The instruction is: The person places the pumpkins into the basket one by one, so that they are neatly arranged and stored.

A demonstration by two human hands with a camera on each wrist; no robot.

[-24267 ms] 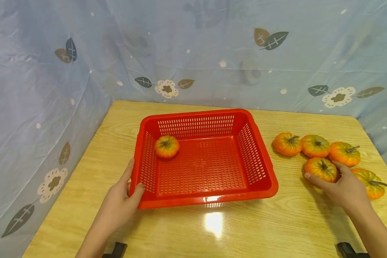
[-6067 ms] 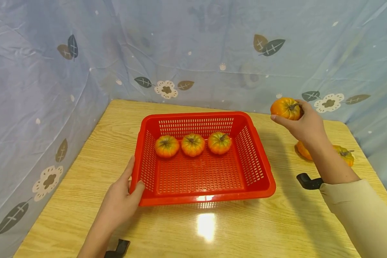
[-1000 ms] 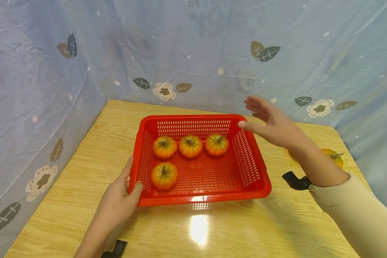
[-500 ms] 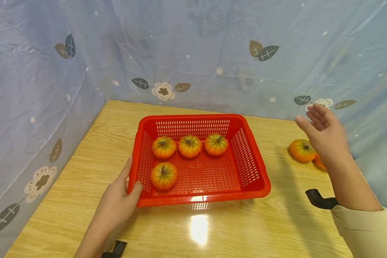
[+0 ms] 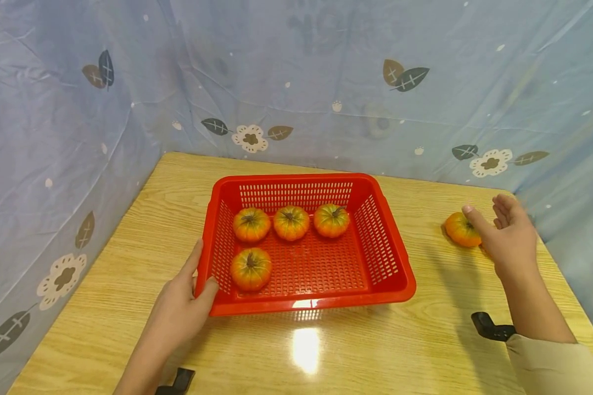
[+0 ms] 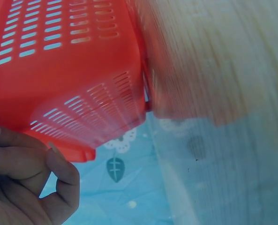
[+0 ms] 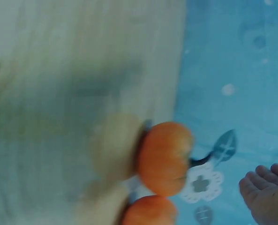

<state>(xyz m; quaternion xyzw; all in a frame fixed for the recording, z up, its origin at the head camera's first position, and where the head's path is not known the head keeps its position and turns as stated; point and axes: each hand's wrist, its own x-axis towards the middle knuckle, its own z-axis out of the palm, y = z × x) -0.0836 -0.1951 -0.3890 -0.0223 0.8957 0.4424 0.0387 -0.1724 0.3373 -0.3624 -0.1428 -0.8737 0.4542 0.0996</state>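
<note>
My left hand (image 5: pixel 180 304) grips the left rim of a red plastic basket (image 5: pixel 306 304), thumb over the edge and fingers along the outside; the left wrist view shows curled fingers (image 6: pixel 63 173) at the rim. Inside, three small orange pumpkins line the back: left (image 5: pixel 251 225), middle (image 5: pixel 291 223) and right (image 5: pixel 331 220). One more pumpkin (image 5: pixel 251 269) sits at the front left. My right hand (image 5: pixel 511 241), empty with fingers extended and thumb apart, is above the right side of the table, beside a loose pumpkin (image 5: pixel 459 229). A second loose pumpkin (image 7: pixel 150 212), mostly hidden in the head view, shows in the right wrist view.
The wooden table (image 5: pixel 365 351) bears the basket and the loose pumpkins. A blue patterned cloth (image 5: pixel 306 66) hangs behind the table and down its sides. Black wrist mounts, right (image 5: pixel 491 329) and left (image 5: pixel 178 381), sit on both arms.
Earlier the basket held one pumpkin, then three while my right hand carried another, which now sits front left. My right hand has since swung right and lowered toward the loose pumpkins.
</note>
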